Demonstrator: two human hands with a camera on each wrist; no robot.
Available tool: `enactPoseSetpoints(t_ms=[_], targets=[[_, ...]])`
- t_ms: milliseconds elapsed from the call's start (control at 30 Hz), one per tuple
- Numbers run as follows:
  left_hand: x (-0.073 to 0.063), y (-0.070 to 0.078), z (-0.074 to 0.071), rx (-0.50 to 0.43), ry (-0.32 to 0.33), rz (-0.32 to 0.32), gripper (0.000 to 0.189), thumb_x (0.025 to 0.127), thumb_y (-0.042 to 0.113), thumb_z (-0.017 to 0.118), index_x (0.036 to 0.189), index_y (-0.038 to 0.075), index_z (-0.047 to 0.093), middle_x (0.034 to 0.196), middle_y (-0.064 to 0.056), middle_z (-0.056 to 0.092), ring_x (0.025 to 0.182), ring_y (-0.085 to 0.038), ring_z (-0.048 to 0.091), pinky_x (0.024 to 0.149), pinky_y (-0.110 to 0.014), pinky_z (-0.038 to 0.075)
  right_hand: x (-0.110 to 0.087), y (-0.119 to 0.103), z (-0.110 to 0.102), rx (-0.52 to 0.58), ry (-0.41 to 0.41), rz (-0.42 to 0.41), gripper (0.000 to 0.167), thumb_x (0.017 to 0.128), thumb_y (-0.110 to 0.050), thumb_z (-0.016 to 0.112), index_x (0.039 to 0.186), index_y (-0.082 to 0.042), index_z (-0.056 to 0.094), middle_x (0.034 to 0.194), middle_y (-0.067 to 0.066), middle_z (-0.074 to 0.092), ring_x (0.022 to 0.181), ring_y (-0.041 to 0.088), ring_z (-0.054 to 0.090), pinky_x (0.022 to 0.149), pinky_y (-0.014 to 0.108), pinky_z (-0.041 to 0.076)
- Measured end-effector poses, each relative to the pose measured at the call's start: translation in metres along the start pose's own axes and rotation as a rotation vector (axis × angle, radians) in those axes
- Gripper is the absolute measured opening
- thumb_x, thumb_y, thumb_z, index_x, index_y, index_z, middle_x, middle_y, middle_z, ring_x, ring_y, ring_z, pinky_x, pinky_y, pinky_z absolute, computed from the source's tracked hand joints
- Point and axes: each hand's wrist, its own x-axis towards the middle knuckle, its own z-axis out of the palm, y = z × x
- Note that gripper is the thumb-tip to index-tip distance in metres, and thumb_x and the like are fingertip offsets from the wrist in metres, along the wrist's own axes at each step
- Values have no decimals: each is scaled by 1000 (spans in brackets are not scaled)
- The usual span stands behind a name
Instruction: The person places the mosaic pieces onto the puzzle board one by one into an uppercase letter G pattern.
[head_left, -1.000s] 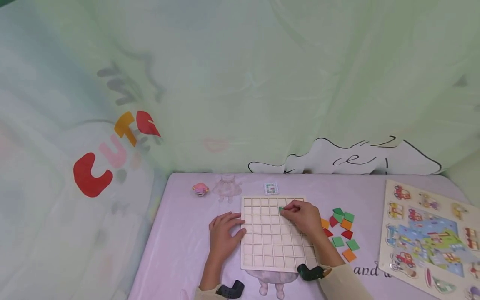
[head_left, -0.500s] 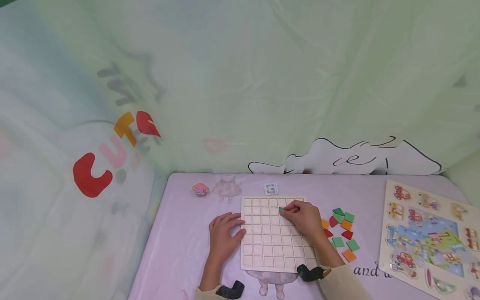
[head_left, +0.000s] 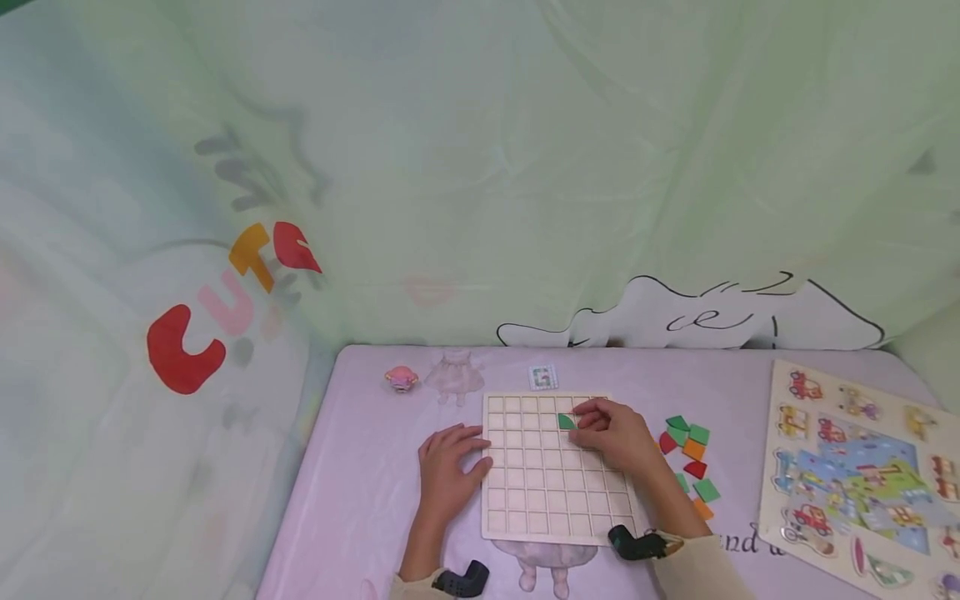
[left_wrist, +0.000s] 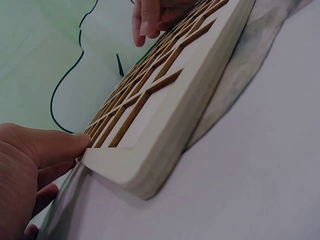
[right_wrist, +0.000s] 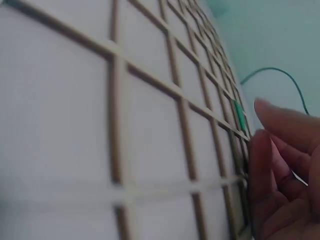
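Note:
A pale wooden grid board [head_left: 536, 502] lies on the table, divided into square cells. One green quarter-circle tile [head_left: 566, 422] sits in a cell of the second row from the far edge; the right wrist view shows it as a thin green strip [right_wrist: 240, 115]. My right hand [head_left: 617, 435] hovers just right of that tile, thumb and fingers apart with nothing between them. My left hand [head_left: 450, 468] rests at the board's left edge, its thumb [left_wrist: 65, 146] and fingertips touching the rim, fingers fairly straight.
Right of the board lie several loose green, red and orange tiles [head_left: 699, 434]. A picture puzzle board [head_left: 772, 467] covers the right side of the table. Behind the grid are a small patterned card [head_left: 543, 377] and a pink toy figure [head_left: 401, 378]. Printed fabric hangs behind.
My right hand has let go of the green quarter-circle tile and drawn slightly to the right, leaving it in its cell. My left hand has not moved.

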Motion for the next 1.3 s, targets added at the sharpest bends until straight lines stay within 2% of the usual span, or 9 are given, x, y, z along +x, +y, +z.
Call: enactPoseSetpoints(t_ms=[100, 200, 433, 567, 667, 800, 933, 1133, 1300], targets=[[0, -1, 0, 3, 3, 5, 19, 82, 23, 82, 102, 24, 80, 124, 6, 74, 129, -25, 59, 108, -58, 29, -4, 5, -13, 9, -22, -4, 37, 86, -28, 81, 117, -11, 69, 94, 3, 69, 83, 16, 61, 72, 25, 51], [-1, -1, 1, 8, -5, 2, 19, 83, 24, 82, 102, 24, 80, 125, 7, 73, 129, -25, 58, 108, -58, 29, -9, 12, -28, 0, -9, 3, 37, 88, -31, 80, 117, -10, 70, 92, 4, 65, 83, 18, 58, 68, 24, 49], [-2, 0, 1, -2, -16, -11, 19, 83, 24, 81, 102, 24, 79, 125, 7, 73, 130, -24, 57, 109, -58, 28, -27, 35, -71, -120, 78, 58, 41, 91, -42, 75, 117, -10, 72, 90, 7, 62, 81, 22, 54, 58, 25, 47], [-2, 1, 0, -2, -3, -1, 19, 83, 23, 81, 102, 23, 80, 125, 5, 73, 129, -26, 58, 108, -59, 28, -31, 56, -94, -181, 109, 87, 44, 91, -46, 74, 115, -9, 73, 91, 8, 64, 85, 25, 53, 58, 26, 48], [-1, 1, 0, -3, 7, 11, 19, 82, 22, 81, 101, 22, 80, 124, 4, 74, 128, -28, 59, 107, -60, 29, -33, 69, -106, -205, 92, 113, 46, 91, -48, 73, 115, -8, 74, 95, 9, 65, 92, 26, 52, 63, 28, 46], [-1, 0, 0, 3, -1, 0, 19, 83, 22, 81, 101, 23, 79, 125, 5, 73, 130, -26, 58, 108, -60, 28, -33, 80, -112, -212, 28, 138, 48, 90, -48, 74, 117, -9, 74, 95, 8, 62, 93, 26, 50, 66, 30, 41], [0, -1, 0, 2, -8, -17, 19, 83, 23, 81, 102, 24, 79, 126, 7, 73, 131, -25, 57, 109, -59, 27, -33, 83, -113, -211, -32, 116, 52, 87, -50, 77, 119, -8, 74, 93, 6, 58, 89, 23, 48, 64, 29, 38], [0, 0, 0, -9, -2, 2, 19, 83, 22, 81, 101, 23, 79, 125, 5, 73, 130, -27, 58, 108, -59, 28, -38, 89, -119, -237, -20, 118, 53, 86, -49, 78, 117, -6, 73, 90, 6, 54, 85, 20, 47, 62, 29, 35], [-1, -1, 1, 0, -10, -8, 19, 84, 23, 81, 102, 24, 79, 126, 6, 73, 130, -26, 58, 109, -59, 28, -37, 95, -126, -246, -36, 168, 56, 94, -51, 68, 120, -2, 70, 97, 11, 62, 92, 28, 51, 67, 31, 40]])
